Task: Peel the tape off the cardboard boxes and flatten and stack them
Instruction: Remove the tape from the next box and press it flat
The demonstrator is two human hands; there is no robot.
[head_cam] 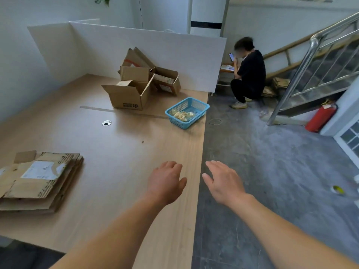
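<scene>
Describer: Two bare forearms extend from the bottom edge. The left hand (166, 182) hovers over the table (120, 152) near its right edge. The right hand (223, 182) hangs just past that edge, above grey floor. Both hands have their fingers loosely spread and slightly bent, and hold nothing.

Listener: Where is the cardboard?

Describer: At far left, near the viewer, a stack (38, 181) of flattened boxes lies on the table with a white label on top. Its long axis runs left to right. Well beyond the hands, at the table's far end, an open box (126, 96) stands upright with its flaps raised and its mouth up. Its longer printed wall faces the viewer, so its length runs left to right. Behind it more boxes (167, 80) sit against a white partition (155, 47); one looks tipped on its side. To their right, a blue basket (202, 105) holds crumpled tape (181, 114).

Listener: How would that box handle?

Describer: It is probably light and empty, stiff along the walls yet easy to crush at the corners. Gripping two opposite walls, or one flap near its fold, looks safest. Whether tape remains on it cannot be told from here. Any strip would be thin, sticky and apt to tear, so it is best lifted from one end.

Listener: Anything further right?

Describer: A person (250, 74) crouches on the floor beyond the table. Past them are a metal-railed stair (310, 65) and a red extinguisher (320, 117).
</scene>
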